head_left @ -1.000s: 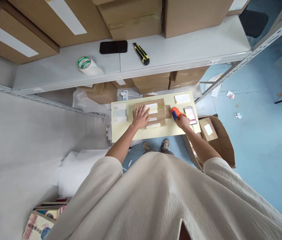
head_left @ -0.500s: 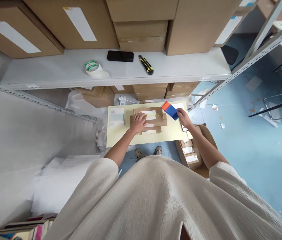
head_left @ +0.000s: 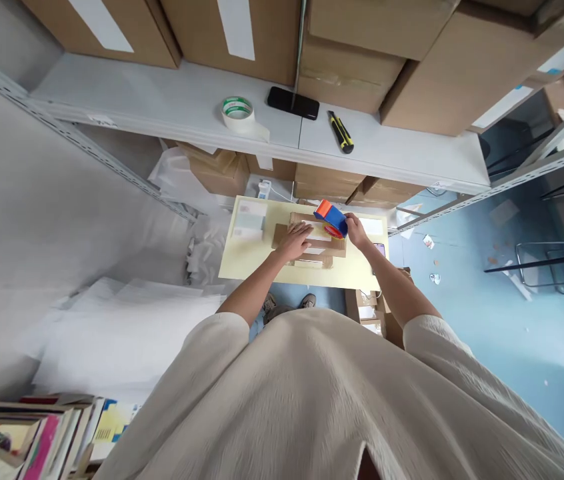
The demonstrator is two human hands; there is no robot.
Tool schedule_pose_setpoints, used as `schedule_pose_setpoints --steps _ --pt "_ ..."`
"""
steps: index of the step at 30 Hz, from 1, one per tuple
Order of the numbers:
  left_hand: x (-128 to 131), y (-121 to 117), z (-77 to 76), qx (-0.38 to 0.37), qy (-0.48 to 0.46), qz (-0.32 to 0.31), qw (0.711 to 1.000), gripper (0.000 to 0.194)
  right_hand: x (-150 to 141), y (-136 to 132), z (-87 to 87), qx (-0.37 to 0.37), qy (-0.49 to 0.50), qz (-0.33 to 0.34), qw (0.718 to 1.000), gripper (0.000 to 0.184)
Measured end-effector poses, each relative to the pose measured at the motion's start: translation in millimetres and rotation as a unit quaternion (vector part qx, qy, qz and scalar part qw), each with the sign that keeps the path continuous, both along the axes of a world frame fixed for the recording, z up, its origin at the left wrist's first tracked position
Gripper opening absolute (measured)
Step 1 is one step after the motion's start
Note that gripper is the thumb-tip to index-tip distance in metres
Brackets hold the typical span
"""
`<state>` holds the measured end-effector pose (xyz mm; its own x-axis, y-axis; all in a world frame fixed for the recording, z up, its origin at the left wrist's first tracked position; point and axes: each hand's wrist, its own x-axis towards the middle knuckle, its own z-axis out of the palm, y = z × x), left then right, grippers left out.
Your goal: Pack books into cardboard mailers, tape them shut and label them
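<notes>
Left grip (head_left: 296, 241) palm down on the left part of the small boxes (head_left: 335, 249), fingers slightly spread, pinching nothing; boxes lie mid-counter, off both ends, brown with white labels; right grip (head_left: 357, 233) closed round the blue end of the tape gun (head_left: 331, 217), its orange end aimed toward the far edge of the counter (head_left: 242, 260); gun is over the right part of the boxes, touching or apart cannot tell; clear sheet (head_left: 251, 219) near the counter's far left corner; white paper (head_left: 372, 227) near the far right corner; phone (head_left: 379, 249) by the right edge, partly behind the right forearm; open carton (head_left: 393, 328) on the floor by the near right corner; on the shelf (head_left: 162, 93) beyond, tape roll (head_left: 238, 115) near the front edge, cutter (head_left: 341, 132) to its right.
</notes>
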<state>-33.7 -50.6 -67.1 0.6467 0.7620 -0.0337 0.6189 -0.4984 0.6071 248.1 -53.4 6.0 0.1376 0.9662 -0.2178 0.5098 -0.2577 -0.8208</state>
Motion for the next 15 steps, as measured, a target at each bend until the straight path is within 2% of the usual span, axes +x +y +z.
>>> schedule_pose_setpoints --steps 5,9,12,15 --pt "0 0 -2.3 0.003 -0.031 0.019 0.999 0.065 9 -12 -0.5 -0.028 -0.008 0.044 0.999 0.07" --pt "0 0 2.6 -0.016 -0.054 0.034 0.998 0.061 14 -17 0.4 -0.033 -0.096 0.06 0.993 0.075" --pt "4 7 13.9 -0.074 -0.104 0.103 0.986 0.052 15 -16 -0.8 -0.034 -0.122 0.069 0.99 0.071" --pt "12 23 33.2 -0.149 -0.209 0.212 0.943 0.037 16 -15 -4.0 -0.028 -0.117 0.083 0.989 0.07"
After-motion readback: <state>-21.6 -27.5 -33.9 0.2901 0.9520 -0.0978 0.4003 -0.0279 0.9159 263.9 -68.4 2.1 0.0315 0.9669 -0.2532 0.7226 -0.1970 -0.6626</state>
